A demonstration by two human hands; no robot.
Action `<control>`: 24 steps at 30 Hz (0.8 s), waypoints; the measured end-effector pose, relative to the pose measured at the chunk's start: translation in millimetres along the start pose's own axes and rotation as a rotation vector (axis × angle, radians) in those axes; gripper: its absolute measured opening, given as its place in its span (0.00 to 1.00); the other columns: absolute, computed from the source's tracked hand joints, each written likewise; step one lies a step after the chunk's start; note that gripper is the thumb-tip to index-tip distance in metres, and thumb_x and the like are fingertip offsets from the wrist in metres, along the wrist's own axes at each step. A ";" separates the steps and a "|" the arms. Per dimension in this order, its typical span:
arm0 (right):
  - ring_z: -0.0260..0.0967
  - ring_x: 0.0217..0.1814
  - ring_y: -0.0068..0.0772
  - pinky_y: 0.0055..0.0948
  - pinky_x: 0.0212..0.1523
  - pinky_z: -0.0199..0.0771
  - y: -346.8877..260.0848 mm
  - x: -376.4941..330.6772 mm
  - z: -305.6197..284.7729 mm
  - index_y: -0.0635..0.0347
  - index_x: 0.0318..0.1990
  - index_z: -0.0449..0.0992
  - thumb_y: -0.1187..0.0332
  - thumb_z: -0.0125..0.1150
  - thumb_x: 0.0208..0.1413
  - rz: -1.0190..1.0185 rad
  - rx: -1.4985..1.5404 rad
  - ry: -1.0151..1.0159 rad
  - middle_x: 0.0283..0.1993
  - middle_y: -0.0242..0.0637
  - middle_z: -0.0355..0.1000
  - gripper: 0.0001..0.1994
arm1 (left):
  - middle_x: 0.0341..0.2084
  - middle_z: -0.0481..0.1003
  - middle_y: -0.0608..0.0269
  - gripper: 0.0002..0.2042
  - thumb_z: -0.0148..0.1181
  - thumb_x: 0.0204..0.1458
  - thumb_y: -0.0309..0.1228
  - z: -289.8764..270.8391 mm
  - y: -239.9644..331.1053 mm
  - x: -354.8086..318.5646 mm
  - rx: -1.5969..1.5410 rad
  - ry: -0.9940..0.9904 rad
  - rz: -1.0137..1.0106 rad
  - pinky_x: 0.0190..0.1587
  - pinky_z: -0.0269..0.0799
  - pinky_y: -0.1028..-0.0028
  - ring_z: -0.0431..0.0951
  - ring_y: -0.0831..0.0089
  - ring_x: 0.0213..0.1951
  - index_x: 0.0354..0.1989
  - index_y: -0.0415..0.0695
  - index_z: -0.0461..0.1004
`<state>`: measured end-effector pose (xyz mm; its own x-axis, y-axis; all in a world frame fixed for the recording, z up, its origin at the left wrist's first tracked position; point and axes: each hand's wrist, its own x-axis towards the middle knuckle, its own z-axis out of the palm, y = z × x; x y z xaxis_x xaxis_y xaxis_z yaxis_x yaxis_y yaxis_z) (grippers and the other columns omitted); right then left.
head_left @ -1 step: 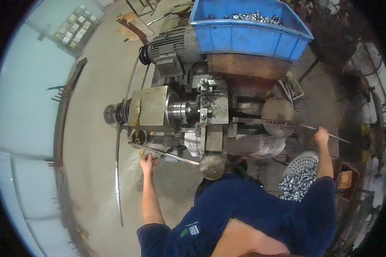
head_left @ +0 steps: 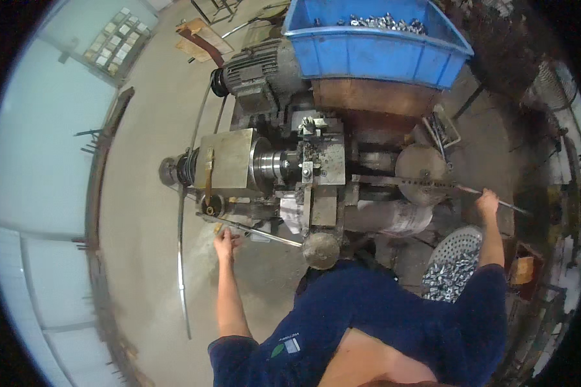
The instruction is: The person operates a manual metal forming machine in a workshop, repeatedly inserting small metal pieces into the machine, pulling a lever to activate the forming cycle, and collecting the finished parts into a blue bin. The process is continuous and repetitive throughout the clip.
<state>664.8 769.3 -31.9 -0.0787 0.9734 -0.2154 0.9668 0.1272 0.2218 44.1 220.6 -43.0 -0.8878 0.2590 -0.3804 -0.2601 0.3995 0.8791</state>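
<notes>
My right hand is closed round a thin metal lever rod at the right side of a small lathe. That rod joins a flat drilled bar lying across a round disc. My left hand is just below a long metal handle on the lathe's front left. Its fingers are curled beside a small yellow piece; what they hold is too small to make out. Farther in, a shiny chuck faces the tool slide. A brush lies on the headstock cover.
Behind the lathe sits a blue bin with small metal parts, right of a motor. A perforated basket of metal parts stands by my right arm. A long bar stretches along the left. A small tray holds tools.
</notes>
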 end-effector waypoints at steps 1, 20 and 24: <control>0.62 0.52 0.43 0.40 0.52 0.59 13.8 9.3 19.5 0.60 0.41 0.69 0.66 0.47 0.45 -0.062 -0.048 0.053 0.45 0.45 0.67 0.15 | 0.24 0.74 0.50 0.20 0.50 0.52 0.41 4.3 4.1 0.2 0.015 0.009 -0.005 0.18 0.70 0.76 0.74 0.68 0.16 0.40 0.32 0.66; 0.69 0.33 0.52 0.44 0.34 0.69 -46.1 -197.6 42.2 0.61 0.26 0.73 0.59 0.52 0.31 0.184 0.415 0.091 0.29 0.50 0.71 0.16 | 0.23 0.65 0.58 0.14 0.52 0.42 0.24 64.4 -36.7 30.1 -0.097 0.294 0.022 0.17 0.62 0.70 0.65 0.71 0.18 0.35 0.36 0.55; 0.68 0.32 0.53 0.45 0.33 0.67 -44.5 -200.3 38.0 0.60 0.28 0.73 0.57 0.52 0.35 0.226 0.460 -0.018 0.29 0.51 0.70 0.16 | 0.22 0.66 0.55 0.13 0.53 0.42 0.29 74.0 -28.6 29.7 -0.019 0.240 -0.022 0.15 0.62 0.69 0.65 0.69 0.17 0.30 0.32 0.59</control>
<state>646.8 561.4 -34.7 0.1453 0.9628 -0.2278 0.9664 -0.1875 -0.1757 53.3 281.9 -100.7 -0.9460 0.0333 -0.3223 -0.2854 0.3856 0.8774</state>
